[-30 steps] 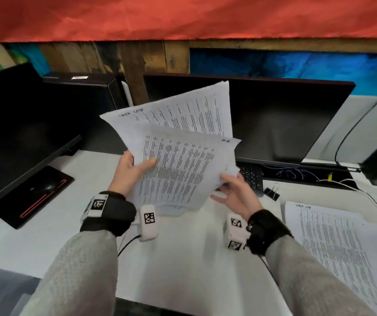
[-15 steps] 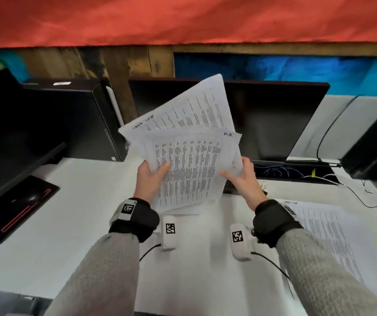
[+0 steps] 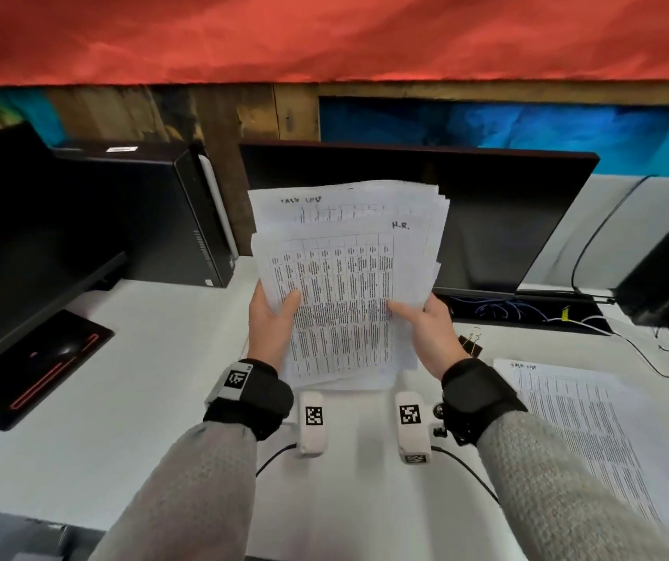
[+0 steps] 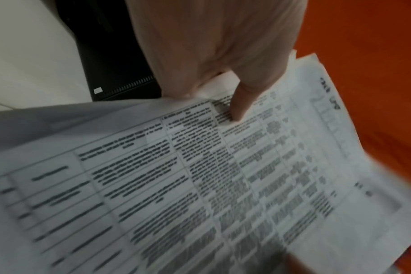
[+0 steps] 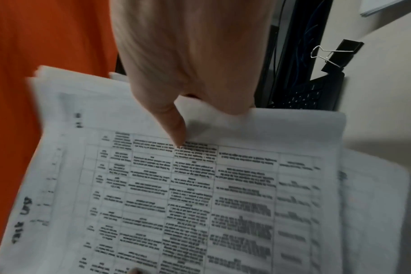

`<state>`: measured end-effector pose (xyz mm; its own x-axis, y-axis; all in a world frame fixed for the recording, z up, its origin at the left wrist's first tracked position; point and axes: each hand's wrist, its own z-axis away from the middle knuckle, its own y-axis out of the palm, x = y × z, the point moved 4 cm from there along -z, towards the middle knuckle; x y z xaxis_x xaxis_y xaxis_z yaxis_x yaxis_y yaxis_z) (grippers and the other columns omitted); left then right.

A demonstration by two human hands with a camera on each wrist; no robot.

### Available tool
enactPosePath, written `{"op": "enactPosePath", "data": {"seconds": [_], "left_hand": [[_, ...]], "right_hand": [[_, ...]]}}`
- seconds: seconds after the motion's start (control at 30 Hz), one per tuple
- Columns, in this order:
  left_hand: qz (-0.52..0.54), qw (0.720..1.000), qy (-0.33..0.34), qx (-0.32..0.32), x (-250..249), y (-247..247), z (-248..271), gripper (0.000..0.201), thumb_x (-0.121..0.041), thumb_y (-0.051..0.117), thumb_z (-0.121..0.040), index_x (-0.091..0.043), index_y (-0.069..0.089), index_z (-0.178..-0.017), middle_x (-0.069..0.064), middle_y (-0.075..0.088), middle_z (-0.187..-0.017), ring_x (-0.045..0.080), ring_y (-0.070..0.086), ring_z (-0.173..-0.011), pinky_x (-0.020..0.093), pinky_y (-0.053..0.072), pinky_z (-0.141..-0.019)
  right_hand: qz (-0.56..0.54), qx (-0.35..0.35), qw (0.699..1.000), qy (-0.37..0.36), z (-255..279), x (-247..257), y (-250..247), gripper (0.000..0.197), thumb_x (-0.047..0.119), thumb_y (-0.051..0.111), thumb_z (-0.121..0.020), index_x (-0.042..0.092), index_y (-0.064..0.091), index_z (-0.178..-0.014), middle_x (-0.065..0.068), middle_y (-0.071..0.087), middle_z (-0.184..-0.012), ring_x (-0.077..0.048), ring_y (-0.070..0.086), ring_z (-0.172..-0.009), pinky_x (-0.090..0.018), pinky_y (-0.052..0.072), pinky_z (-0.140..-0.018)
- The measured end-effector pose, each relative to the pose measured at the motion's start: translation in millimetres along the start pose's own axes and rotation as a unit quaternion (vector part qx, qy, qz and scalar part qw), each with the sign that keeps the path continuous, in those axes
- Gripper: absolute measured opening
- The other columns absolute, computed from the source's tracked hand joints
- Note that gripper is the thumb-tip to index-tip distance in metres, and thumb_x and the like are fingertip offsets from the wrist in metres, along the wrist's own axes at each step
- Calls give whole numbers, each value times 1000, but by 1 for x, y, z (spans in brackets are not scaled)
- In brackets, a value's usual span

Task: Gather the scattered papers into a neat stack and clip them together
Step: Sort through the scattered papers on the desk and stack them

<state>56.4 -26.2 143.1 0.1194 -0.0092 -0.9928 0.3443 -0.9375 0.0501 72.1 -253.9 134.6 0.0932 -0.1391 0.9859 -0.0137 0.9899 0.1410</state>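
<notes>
I hold a bundle of printed papers [image 3: 345, 285] upright above the white desk, its lower edge near the desktop. My left hand [image 3: 270, 317] grips the left edge, thumb on the front sheet [image 4: 223, 176]. My right hand [image 3: 426, 321] grips the right edge, thumb pressed on the print [image 5: 200, 194]. The sheets are roughly squared, with a few top edges still stepped. A black binder clip [image 3: 471, 342] lies on the desk just right of my right hand, also seen as the binder clip [image 5: 338, 53]. More printed papers [image 3: 576, 431] lie flat on the desk at the right.
A black monitor [image 3: 487, 220] stands right behind the bundle, a computer tower [image 3: 171, 212] at back left, another screen [image 3: 21, 244] and a dark pad [image 3: 37, 366] on the left. Cables [image 3: 649, 350] trail at the right. The white desk [image 3: 142, 378] spreads in front.
The fanned, tilted sheets have been turned upright and drawn together into a squarer bundle. Both hands shifted to grip opposite side edges, lower toward the desk.
</notes>
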Motion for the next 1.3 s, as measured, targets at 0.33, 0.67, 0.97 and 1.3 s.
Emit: {"op": "enactPosePath", "data": {"seconds": [0.33, 0.67, 0.97, 1.3], "left_hand": [[-116, 990, -23, -74, 45, 13, 23, 43, -9, 53, -93, -5, 34, -131, 12, 59, -126, 26, 58, -113, 25, 44, -90], [-131, 987, -94, -21, 75, 9, 14, 36, -8, 47, -97, -9, 43, -133, 10, 57, -129, 23, 55, -114, 24, 39, -91], [-81, 987, -90, 105, 56, 87, 20, 21, -4, 46, -94, -12, 52, -113, 5, 62, -114, 11, 60, -93, 20, 49, -79], [-268, 830, -362, 329, 161, 253, 140, 60, -16, 44, -79, 9, 41, -133, 23, 49, -138, 36, 52, -123, 42, 45, -103]], "right_hand": [[-18, -68, 997, 39, 0, -31, 4, 41, -3, 66, -78, 15, 49, -110, 2, 56, -93, -11, 54, -84, -22, 37, -72], [55, -96, 991, 78, -14, -61, 9, 28, -3, 48, -92, 15, 44, -114, -7, 55, -113, -23, 52, -107, -27, 41, -87], [230, -311, 922, 28, 18, -31, -72, 23, 5, 47, -90, 5, 52, -112, -12, 64, -105, -28, 58, -91, -33, 46, -81], [379, -331, 810, 303, 91, -67, -275, 40, 4, 50, -85, -9, 47, -123, -31, 46, -126, -44, 51, -111, -42, 43, -95]]}}
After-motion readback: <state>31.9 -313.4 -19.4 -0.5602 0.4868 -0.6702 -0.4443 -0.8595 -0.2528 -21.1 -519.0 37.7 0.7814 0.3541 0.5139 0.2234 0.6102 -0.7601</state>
